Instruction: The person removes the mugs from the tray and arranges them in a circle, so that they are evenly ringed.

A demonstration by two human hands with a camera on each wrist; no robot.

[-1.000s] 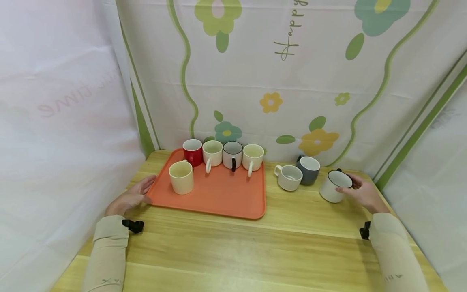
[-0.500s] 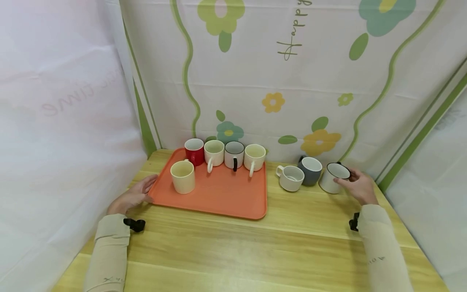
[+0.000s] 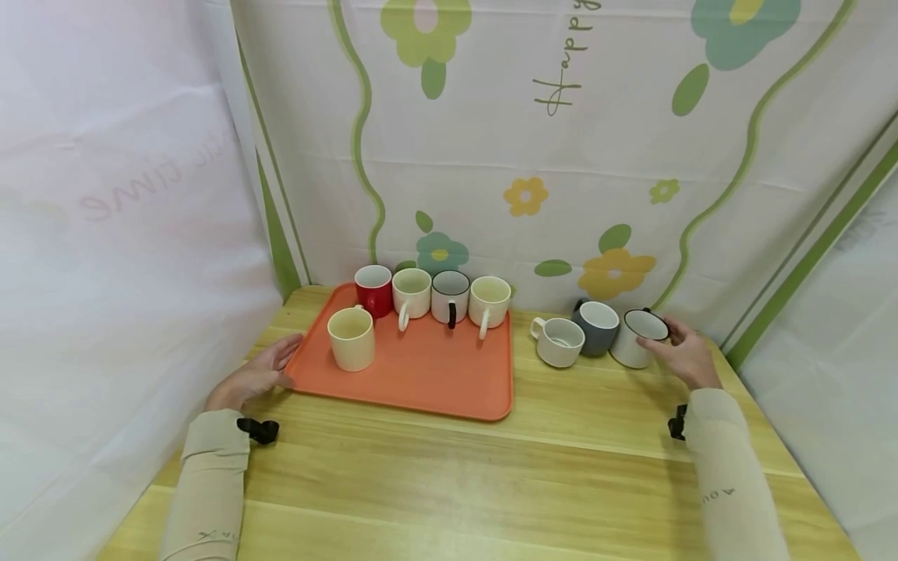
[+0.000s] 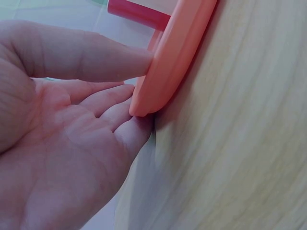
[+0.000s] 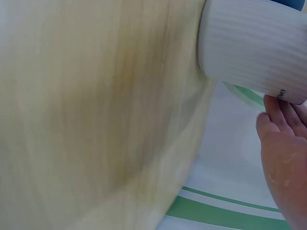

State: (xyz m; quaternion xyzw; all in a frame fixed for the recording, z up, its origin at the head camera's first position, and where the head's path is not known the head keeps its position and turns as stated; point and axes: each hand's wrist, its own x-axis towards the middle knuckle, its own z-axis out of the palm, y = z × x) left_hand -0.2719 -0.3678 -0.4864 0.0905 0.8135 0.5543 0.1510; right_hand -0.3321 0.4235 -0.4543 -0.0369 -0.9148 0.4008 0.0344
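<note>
At the left, my left hand (image 3: 254, 377) holds the near left corner of the orange tray (image 3: 438, 378). In the left wrist view its thumb lies against the tray's rim (image 4: 175, 62), with the fingers at the rim's underside. On the right, my right hand (image 3: 686, 357) grips a white mug with a dark rim (image 3: 629, 348) by its upper side. The mug stands upright on the table, close beside a grey-blue mug (image 3: 596, 335). Ribbed sides show on the white mug (image 5: 254, 50) in the right wrist view, where the frame's edge cuts off part of the hand.
Along the tray's back edge stand a red mug (image 3: 377, 300), two cream mugs and a white mug with black handle (image 3: 446, 305). A pale yellow mug (image 3: 353, 347) is nearer the front. A low white cup (image 3: 559, 349) stands right of the tray. Printed curtains (image 3: 449, 179) enclose the table.
My right hand has moved the white dark-rimmed mug left and back, up beside the grey-blue mug. My left hand has stayed at the tray's corner.
</note>
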